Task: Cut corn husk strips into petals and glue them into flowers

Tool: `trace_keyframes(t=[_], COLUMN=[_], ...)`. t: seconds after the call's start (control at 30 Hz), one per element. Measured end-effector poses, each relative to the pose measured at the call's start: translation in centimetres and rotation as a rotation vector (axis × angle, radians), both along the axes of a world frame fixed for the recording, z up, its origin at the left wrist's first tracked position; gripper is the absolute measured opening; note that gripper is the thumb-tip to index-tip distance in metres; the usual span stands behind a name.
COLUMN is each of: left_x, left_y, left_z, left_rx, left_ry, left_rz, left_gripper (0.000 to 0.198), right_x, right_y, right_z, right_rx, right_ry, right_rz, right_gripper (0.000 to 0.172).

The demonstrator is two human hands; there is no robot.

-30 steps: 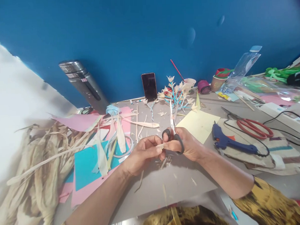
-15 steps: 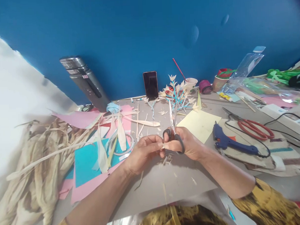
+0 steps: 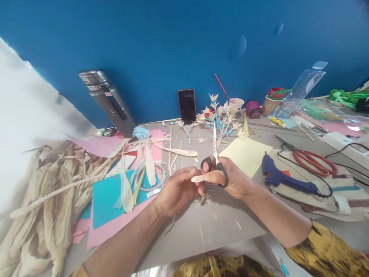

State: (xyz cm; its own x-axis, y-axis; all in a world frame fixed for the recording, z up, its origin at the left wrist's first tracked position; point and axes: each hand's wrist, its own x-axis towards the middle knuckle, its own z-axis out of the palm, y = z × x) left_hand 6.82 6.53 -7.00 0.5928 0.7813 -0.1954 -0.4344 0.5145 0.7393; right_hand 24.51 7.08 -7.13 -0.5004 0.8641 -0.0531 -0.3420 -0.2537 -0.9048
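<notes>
In my right hand [image 3: 230, 178] are black-handled scissors [image 3: 215, 151], blades pointing away toward the back of the table. The same hand's thumb and finger pinch a small pale piece of corn husk [image 3: 197, 179], its pointed end toward the left. My left hand [image 3: 177, 191] is half curled right beside that piece, thumb lifted off it; whether its fingers touch the piece from behind I cannot tell. Small husk scraps [image 3: 206, 197] lie on the table [image 3: 218, 226] below my hands. Beyond the blades stands a bunch of husk flowers [image 3: 216, 115] on blue stems.
Dried corn husks [image 3: 50, 208] pile up at left, beside blue paper [image 3: 109, 201]. A dark flask [image 3: 112, 102] and a phone [image 3: 187, 106] lean on the wall. To the right lie yellow paper [image 3: 247, 154], a blue glue gun [image 3: 287, 179] and red-handled scissors [image 3: 315, 162].
My left thumb has lifted away from the husk piece, so its pointed end now shows. My right hand still has the scissors and the piece. The view has shifted slightly.
</notes>
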Motion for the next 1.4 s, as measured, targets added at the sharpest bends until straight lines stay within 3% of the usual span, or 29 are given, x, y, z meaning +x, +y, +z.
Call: trace_keyframes(t=[0.1, 0.3, 0.57, 0.7, 0.9, 1.1, 1.4], left_x=[-0.06, 0.15, -0.32, -0.16, -0.43, -0.23, 0.09], left_y=[-0.06, -0.19, -0.09, -0.23, -0.04, -0.08, -0.25], left_z=[0.06, -0.01, 0.15, 0.27, 0.47, 0.45, 0.30], left_rx=[0.001, 0.121, 0.111, 0.141, 0.116, 0.146, 0.131], left_ry=[0.019, 0.135, -0.016, 0.087, -0.006, 0.175, 0.202], left_rz=[-0.007, 0.012, -0.085, -0.031, -0.077, 0.060, 0.174], left_gripper=[0.039, 0.029, 0.051, 0.027, 0.029, 0.022, 0.025], right_x=[0.02, 0.04, 0.30, 0.46, 0.26, 0.26, 0.09], right_y=[0.10, -0.12, 0.34, 0.43, 0.44, 0.61, 0.18], right_z=[-0.07, 0.50, 0.00, -0.18, 0.27, 0.04, 0.28], right_rx=[0.009, 0.002, 0.004, 0.009, -0.013, 0.033, 0.112], right_ry=[-0.004, -0.053, -0.018, -0.038, -0.025, -0.111, -0.165], right_rz=[0.008, 0.005, -0.001, -0.035, -0.050, -0.112, -0.137], right_gripper=[0.023, 0.026, 0.025, 0.023, 0.022, 0.022, 0.025])
